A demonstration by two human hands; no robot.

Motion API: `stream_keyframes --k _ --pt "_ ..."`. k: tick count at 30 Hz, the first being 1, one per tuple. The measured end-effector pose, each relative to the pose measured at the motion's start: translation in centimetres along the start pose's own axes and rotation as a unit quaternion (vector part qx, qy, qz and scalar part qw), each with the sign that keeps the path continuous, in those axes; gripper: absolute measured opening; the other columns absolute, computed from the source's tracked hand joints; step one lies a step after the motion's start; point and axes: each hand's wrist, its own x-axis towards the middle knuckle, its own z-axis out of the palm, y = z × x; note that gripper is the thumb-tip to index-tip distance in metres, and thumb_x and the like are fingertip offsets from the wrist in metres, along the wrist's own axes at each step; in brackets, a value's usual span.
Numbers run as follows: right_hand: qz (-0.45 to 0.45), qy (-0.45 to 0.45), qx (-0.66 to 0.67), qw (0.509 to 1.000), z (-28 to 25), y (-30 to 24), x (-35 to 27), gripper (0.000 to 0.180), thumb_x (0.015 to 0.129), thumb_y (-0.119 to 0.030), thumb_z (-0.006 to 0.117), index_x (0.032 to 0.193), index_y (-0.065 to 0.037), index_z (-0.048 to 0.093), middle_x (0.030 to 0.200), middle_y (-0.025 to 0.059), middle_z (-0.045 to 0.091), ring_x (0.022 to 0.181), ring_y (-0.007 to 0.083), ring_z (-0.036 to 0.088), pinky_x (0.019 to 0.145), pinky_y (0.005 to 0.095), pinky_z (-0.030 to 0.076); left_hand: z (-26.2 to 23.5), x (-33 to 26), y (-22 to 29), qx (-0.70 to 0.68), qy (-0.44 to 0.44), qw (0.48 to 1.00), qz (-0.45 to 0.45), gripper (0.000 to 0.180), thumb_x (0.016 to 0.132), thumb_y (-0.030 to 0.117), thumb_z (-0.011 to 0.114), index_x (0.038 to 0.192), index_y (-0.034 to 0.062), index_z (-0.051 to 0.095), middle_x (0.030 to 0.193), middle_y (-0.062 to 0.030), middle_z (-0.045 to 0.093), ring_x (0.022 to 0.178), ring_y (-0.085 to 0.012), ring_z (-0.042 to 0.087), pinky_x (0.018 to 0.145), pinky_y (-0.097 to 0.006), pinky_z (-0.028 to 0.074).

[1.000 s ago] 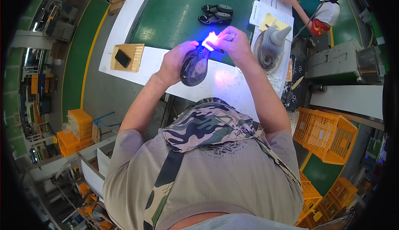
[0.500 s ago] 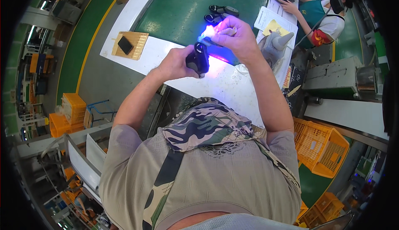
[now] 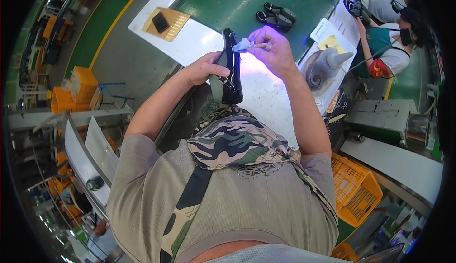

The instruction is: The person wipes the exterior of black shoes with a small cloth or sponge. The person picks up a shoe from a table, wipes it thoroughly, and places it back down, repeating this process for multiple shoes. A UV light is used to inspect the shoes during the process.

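My left hand [image 3: 206, 70] is closed round a glossy black shoe [image 3: 233, 68] with a small metal buckle, held lengthwise over the near edge of the white table. My thumb lies across its side. My right hand [image 3: 275, 53] pinches a wadded pale cloth [image 3: 243, 45] and a short stick-like piece with a tan end [image 3: 263, 46]. The cloth touches, or nearly touches, the shoe's right side near its upper end. Bluish-violet light falls on the cloth and fingers. Beyond my hands, a pair of black shoes [image 3: 277, 17] lies on the green surface.
On the white table [image 3: 202, 37], a dark phone [image 3: 160, 22] rests on a tan mat [image 3: 177, 25] at left. A grey nozzle bottle [image 3: 332, 60] stands by papers at right. A co-worker in a green apron [image 3: 365, 44] handles another shoe. Orange crates [image 3: 356, 187] sit low right.
The shoe has turned from end-on to lengthwise in my left hand. My right hand has brought the cloth to its side. The whole view has shifted somewhat.
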Motion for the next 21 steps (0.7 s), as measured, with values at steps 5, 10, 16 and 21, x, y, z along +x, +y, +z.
stream_keyframes --k 5,10,16,21 --pt "0.003 -0.025 -0.005 1.0 2.3 1.4 -1.1 0.022 0.073 0.001 0.071 0.077 -0.004 0.05 0.086 0.0088 0.062 0.084 0.0148 0.056 0.076 0.031 0.047 -0.7 -1.8 -1.3 -0.115 0.027 0.993 -0.016 0.058 0.074 0.018 0.072 0.123 -0.0037 0.05 0.104 -0.0115 0.064 0.091 -0.0194 0.066 0.087 -0.034 0.053" --pt "0.038 -0.079 0.011 0.996 4.4 2.1 -1.6 0.023 0.075 0.001 0.071 0.079 -0.005 0.049 0.092 0.01 0.06 0.088 0.0145 0.055 0.078 0.0299 0.045 -2.1 -3.4 -2.1 -0.176 0.084 0.981 0.012 0.045 0.079 0.017 0.068 0.116 -0.0032 0.055 0.102 -0.0137 0.065 0.09 -0.0221 0.066 0.086 -0.036 0.053" --pt "0.057 -0.111 0.011 0.992 6.8 2.4 -0.6 0.026 0.076 0.0 0.072 0.08 -0.006 0.048 0.094 0.0101 0.06 0.089 0.014 0.054 0.079 0.029 0.043 -5.4 -5.4 -3.3 -0.231 0.149 0.96 0.053 0.041 0.082 0.017 0.066 0.115 -0.0028 0.055 0.103 -0.0141 0.065 0.091 -0.024 0.066 0.087 -0.039 0.053" --pt "0.057 -0.09 0.023 0.994 9.2 2.9 0.6 0.023 0.074 0.001 0.072 0.078 -0.006 0.05 0.089 0.0079 0.061 0.087 0.0152 0.057 0.076 0.0307 0.046 -8.4 -8.0 -3.9 -0.292 0.171 0.934 0.117 0.037 0.084 0.016 0.065 0.116 -0.0007 0.055 0.104 -0.0131 0.065 0.096 -0.0245 0.065 0.092 -0.04 0.051"
